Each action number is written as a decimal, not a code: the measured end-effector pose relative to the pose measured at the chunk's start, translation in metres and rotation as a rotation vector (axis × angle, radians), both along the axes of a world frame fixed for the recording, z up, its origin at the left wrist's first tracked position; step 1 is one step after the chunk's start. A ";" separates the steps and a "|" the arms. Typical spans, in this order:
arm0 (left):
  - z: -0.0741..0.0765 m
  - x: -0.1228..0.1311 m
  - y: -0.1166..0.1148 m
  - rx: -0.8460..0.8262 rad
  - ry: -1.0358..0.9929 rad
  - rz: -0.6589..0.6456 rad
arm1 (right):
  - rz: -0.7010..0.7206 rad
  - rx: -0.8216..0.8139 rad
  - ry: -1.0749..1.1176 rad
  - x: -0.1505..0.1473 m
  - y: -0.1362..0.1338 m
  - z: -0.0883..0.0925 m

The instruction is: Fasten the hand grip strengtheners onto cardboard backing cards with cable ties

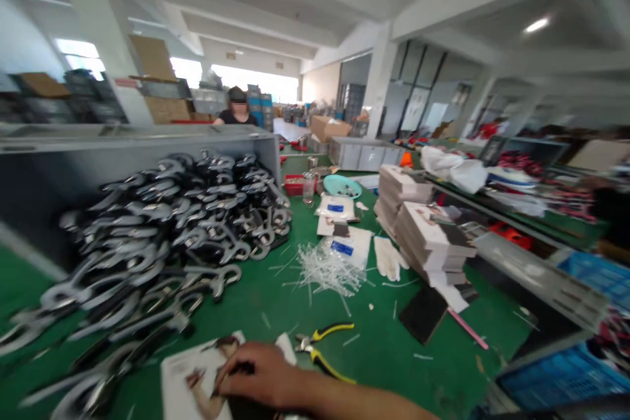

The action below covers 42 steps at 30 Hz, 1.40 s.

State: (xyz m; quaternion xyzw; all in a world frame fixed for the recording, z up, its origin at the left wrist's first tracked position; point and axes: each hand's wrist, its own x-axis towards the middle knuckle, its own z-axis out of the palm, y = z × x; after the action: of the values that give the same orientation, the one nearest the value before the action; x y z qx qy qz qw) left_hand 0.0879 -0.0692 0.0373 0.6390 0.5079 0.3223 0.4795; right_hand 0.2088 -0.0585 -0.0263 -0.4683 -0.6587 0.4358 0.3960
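At the lower edge of the head view, my right hand [266, 374] reaches in from the right. Its fingers are bent and pressed together over a white printed card [182, 374] with a picture on it, and seem to grip it. The fingertips partly hide behind the hand. Just right of the hand lie cutting pliers [319, 344] with yellow and black handles, jaws toward the hand. To the left, a large heap of grey metal tools with curved ends and black parts [197, 230] spills from a grey crate [29, 243]. My left hand is out of view.
Clear plastic ties [329, 269] lie scattered mid-table beside a white glove [388, 258]. Stacks of printed cards [418, 230] stand at right, near a dark card [423, 313] and a pink strip [467, 328]. A teal dish [342, 186] sits farther back. A person [239, 108] is beyond the crate.
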 end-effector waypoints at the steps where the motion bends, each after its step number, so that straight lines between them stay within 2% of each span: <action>1: -0.008 -0.013 -0.006 -0.036 0.014 0.018 | -0.016 0.007 -0.044 0.001 -0.007 0.011; 3: -0.026 -0.039 -0.020 -0.108 0.042 0.070 | 0.013 0.004 -0.052 0.005 -0.014 0.025; 6: -0.051 -0.068 -0.033 -0.160 0.040 0.136 | 0.112 -0.017 -0.026 0.009 -0.009 0.023; 8: -0.063 -0.075 -0.035 -0.142 0.006 0.159 | 0.156 0.036 -0.091 0.009 -0.008 0.017; 10: -0.067 -0.073 -0.033 -0.117 -0.017 0.176 | 0.196 0.108 -0.159 0.009 -0.011 0.016; 16: -0.057 -0.064 -0.030 0.016 -0.138 0.238 | 0.322 0.252 -0.323 0.006 -0.023 0.029; 20: -0.050 -0.075 -0.034 -0.127 -0.319 0.252 | 0.272 0.247 -0.385 0.004 -0.021 0.028; 24: -0.043 -0.088 -0.038 -0.254 -0.314 0.349 | 0.136 0.073 -0.323 0.005 -0.015 0.023; 28: -0.046 -0.089 -0.037 -0.415 -0.336 0.247 | 0.107 -0.136 -0.053 0.006 -0.021 0.024; 31: -0.044 -0.089 -0.033 -0.428 -0.338 0.258 | 0.100 -0.245 0.098 0.029 -0.025 0.026; 33: -0.039 -0.090 -0.028 -0.401 -0.311 0.258 | -0.051 -0.209 -0.097 0.061 -0.018 0.025; 35: -0.034 -0.089 -0.023 -0.398 -0.277 0.228 | -0.268 -0.102 -0.483 0.099 -0.002 0.022; 36: -0.032 -0.088 -0.020 -0.402 -0.267 0.208 | -0.333 -0.069 -0.585 0.118 0.009 0.020; 39: -0.030 -0.081 -0.014 -0.400 -0.280 0.171 | -0.389 0.015 -0.742 0.156 0.044 0.014; 42: -0.028 -0.078 -0.012 -0.419 -0.354 0.202 | -0.393 0.072 -0.836 0.166 0.073 0.012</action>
State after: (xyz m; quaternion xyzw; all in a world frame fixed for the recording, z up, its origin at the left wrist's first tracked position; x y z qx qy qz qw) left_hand 0.0096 -0.0809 0.0096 0.4060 0.5330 0.3630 0.6475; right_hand 0.3745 0.0143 -0.0148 -0.7058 -0.6752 0.1032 0.1877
